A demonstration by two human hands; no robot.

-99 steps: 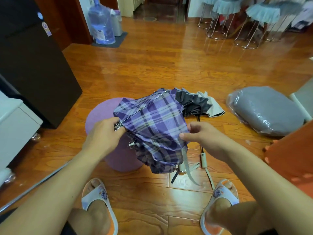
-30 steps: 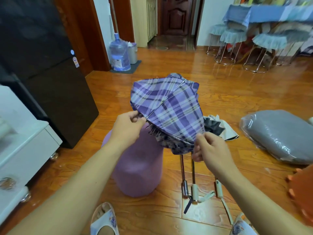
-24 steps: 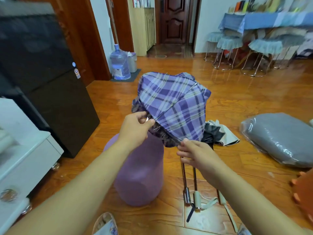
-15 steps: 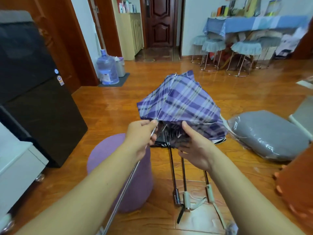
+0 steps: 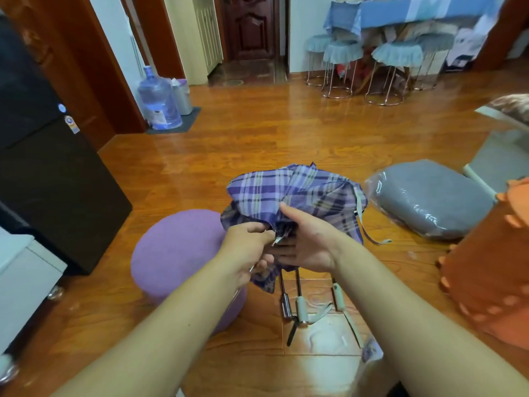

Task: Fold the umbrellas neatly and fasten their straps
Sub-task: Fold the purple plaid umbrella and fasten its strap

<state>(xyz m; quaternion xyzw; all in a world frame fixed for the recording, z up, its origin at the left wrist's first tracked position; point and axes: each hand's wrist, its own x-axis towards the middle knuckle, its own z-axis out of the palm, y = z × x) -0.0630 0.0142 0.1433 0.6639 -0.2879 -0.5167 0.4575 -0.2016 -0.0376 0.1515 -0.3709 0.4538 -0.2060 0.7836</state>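
Left hand [image 5: 246,247] fingers curled, pinching metal rib tips [image 5: 277,240] of plaid umbrella [image 5: 300,193]. Right hand [image 5: 307,239] cups canopy from below, thumb on top. Purple plaid fabric bunched, crumpled, held above floor [image 5: 257,144], beside purple stool [image 5: 177,250].

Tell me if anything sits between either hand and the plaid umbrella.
Nothing visible does. The left hand already pinches the rib tips of the plaid umbrella, and the right hand cups its gathered canopy from the other side.
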